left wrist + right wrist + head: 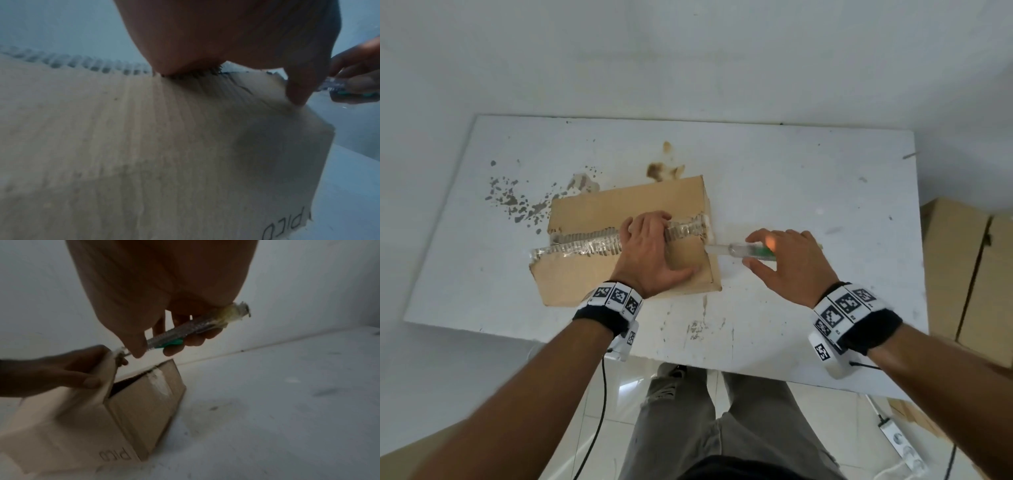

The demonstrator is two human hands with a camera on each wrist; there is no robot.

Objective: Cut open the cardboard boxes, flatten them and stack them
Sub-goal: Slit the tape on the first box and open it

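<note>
A brown cardboard box [626, 202] lies on the white table [808, 171], with torn clear tape along its top seam. My left hand [650, 253] lies across the near top flap, fingers curled over the flap's seam edge and thumb on its outer face. The right wrist view shows that left hand [51, 369] holding the flap of the box [72, 426] slightly lifted, leaving a dark gap. My right hand [784, 260] pinches a clear utility knife [743, 253] with a green slider. Its blade points at the seam on the box's right end. The knife [185, 331] has tape scraps on its rear end.
More brown cardboard boxes [962, 267] stand on the floor right of the table. A white power strip [900, 442] lies on the tiled floor below. Brown and grey stains mark the table behind the box. A white wall runs along the table's far edge.
</note>
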